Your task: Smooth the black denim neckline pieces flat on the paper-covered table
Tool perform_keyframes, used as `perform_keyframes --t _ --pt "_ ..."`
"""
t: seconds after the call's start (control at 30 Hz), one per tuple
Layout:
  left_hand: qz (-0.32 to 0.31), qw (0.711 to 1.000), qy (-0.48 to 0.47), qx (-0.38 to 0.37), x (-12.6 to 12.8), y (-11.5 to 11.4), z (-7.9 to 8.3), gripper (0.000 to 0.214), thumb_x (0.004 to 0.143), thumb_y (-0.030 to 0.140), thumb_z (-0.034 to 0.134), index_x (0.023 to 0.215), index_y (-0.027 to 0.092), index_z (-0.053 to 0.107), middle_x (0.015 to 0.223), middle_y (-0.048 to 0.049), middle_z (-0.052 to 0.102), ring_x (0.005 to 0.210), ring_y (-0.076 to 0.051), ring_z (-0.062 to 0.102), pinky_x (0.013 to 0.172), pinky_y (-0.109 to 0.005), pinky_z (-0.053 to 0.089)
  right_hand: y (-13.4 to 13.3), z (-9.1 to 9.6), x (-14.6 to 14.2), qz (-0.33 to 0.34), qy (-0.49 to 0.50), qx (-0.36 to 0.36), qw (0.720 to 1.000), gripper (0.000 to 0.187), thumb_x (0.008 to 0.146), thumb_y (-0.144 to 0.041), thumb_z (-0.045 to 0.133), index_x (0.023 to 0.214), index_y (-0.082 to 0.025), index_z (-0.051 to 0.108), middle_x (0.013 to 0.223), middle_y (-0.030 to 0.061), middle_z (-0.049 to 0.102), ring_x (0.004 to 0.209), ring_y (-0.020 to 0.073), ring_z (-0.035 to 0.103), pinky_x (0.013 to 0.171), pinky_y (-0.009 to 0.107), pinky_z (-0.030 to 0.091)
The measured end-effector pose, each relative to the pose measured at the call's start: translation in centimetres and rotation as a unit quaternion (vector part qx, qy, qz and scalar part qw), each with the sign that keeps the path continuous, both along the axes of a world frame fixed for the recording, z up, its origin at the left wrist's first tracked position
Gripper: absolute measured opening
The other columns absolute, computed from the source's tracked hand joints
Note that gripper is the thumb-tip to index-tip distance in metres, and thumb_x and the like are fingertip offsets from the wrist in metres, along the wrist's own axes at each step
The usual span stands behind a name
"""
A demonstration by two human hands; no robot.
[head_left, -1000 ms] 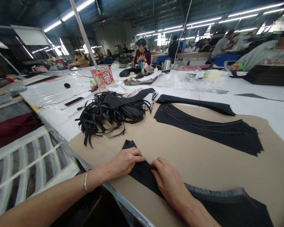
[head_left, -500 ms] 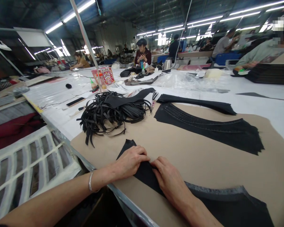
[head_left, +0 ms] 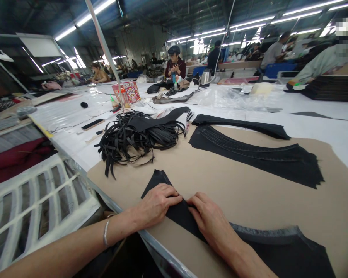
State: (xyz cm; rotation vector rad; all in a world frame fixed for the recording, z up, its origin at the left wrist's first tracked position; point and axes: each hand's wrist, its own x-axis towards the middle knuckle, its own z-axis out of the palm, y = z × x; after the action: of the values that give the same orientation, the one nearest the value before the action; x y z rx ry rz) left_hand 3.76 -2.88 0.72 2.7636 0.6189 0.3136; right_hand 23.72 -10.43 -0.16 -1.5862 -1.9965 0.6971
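Observation:
A long, curved black fabric piece (head_left: 284, 253) lies across the brown sheet in front of me, a greyish band running along its upper edge on the right. My left hand (head_left: 159, 202) is closed on that upper edge near the piece's left end, thumb and fingers pressed together. Close by on the right, my right hand (head_left: 207, 216) pinches the same edge with bent fingers. A short stretch of the edge shows between the two hands. My right hand and forearm hide the middle of the piece.
The brown sheet (head_left: 290, 204) covers the near tabletop. Beyond my hands lie a tangled heap of black strips (head_left: 133, 141) and stacked black pieces (head_left: 258, 158). A pale slatted rack (head_left: 31, 216) stands left of the table edge. Several people work farther back.
My left hand has shifted slightly left and down along the edge, uncovering more of the fabric's left end. My right hand stays nearly in place; both keep their hold.

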Motion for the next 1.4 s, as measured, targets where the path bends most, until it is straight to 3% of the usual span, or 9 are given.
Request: perform_keyframes --t 0.27,0.57,0.77,1.0,1.23,1.33,1.4 --pt "0.02 0.999 0.027 0.033 0.5 -1.1 0.4 0.049 0.083 0.006 0.044 0.125 0.028 0.054 0.105 -0.0064 0.057 0.104 -0.021 0.05 0.096 -0.041 0.039 -0.7 -0.1 1.0 0.017 -0.009 -0.005 1.0 0.018 0.091 -0.009 0.042 0.092 -0.019 0.058 0.092 0.0047 0.054 0.087 0.0179 0.054 0.079 0.033 0.046" --pt "0.056 0.99 0.021 0.131 0.3 -3.0 -2.0 0.049 0.086 0.009 0.043 0.133 0.023 0.047 0.131 -0.0124 0.05 0.127 -0.023 0.041 0.109 -0.047 0.032 -1.7 -0.9 2.0 0.026 -0.016 0.025 0.999 0.021 0.092 -0.01 0.04 0.093 -0.02 0.059 0.093 0.0055 0.056 0.088 0.0191 0.055 0.079 0.034 0.046" --pt "0.06 0.989 0.057 0.122 0.3 -3.3 -1.6 0.061 0.083 0.007 0.043 0.141 0.024 0.038 0.13 -0.0123 0.051 0.125 -0.022 0.045 0.109 -0.047 0.032 -2.1 -1.0 2.7 0.032 -0.033 0.049 0.998 0.023 0.091 -0.01 0.039 0.093 -0.021 0.059 0.091 0.0059 0.057 0.086 0.0194 0.055 0.078 0.034 0.047" --pt "0.072 0.986 0.038 0.146 1.0 -3.4 -1.5 0.054 0.08 0.006 0.047 0.129 0.027 0.053 0.121 -0.0127 0.052 0.116 -0.025 0.048 0.106 -0.052 0.034 -2.9 -0.7 3.5 0.029 -0.064 0.04 0.997 0.02 0.092 -0.012 0.042 0.093 -0.021 0.06 0.092 0.0057 0.057 0.086 0.0201 0.053 0.079 0.036 0.044" --pt "0.071 0.99 -0.01 0.126 1.2 -3.2 -1.4 0.052 0.081 0.001 0.041 0.125 0.026 0.057 0.125 -0.0113 0.049 0.12 -0.026 0.044 0.098 -0.047 0.044 -3.7 -0.7 4.4 0.04 -0.101 0.067 0.992 0.02 0.093 -0.014 0.041 0.094 -0.021 0.06 0.091 0.0054 0.056 0.084 0.0203 0.052 0.076 0.036 0.042" --pt "0.033 0.997 -0.025 0.064 1.7 -3.3 -1.0 0.048 0.084 0.002 0.039 0.126 0.019 0.055 0.118 -0.0105 0.056 0.113 -0.022 0.05 0.098 -0.041 0.044 -3.8 -0.6 4.4 0.042 -0.114 0.086 0.989 0.021 0.093 -0.012 0.041 0.093 -0.021 0.06 0.09 0.0054 0.056 0.083 0.0201 0.05 0.075 0.035 0.04" --pt "0.042 0.997 -0.048 0.03 2.3 -3.5 -0.6 0.047 0.085 0.002 0.037 0.126 0.017 0.053 0.113 -0.0099 0.059 0.108 -0.02 0.052 0.096 -0.039 0.045 -3.9 -0.5 4.3 0.045 -0.127 0.089 0.987 0.021 0.091 -0.01 0.042 0.092 -0.021 0.06 0.091 0.0054 0.056 0.083 0.02 0.05 0.075 0.035 0.039"
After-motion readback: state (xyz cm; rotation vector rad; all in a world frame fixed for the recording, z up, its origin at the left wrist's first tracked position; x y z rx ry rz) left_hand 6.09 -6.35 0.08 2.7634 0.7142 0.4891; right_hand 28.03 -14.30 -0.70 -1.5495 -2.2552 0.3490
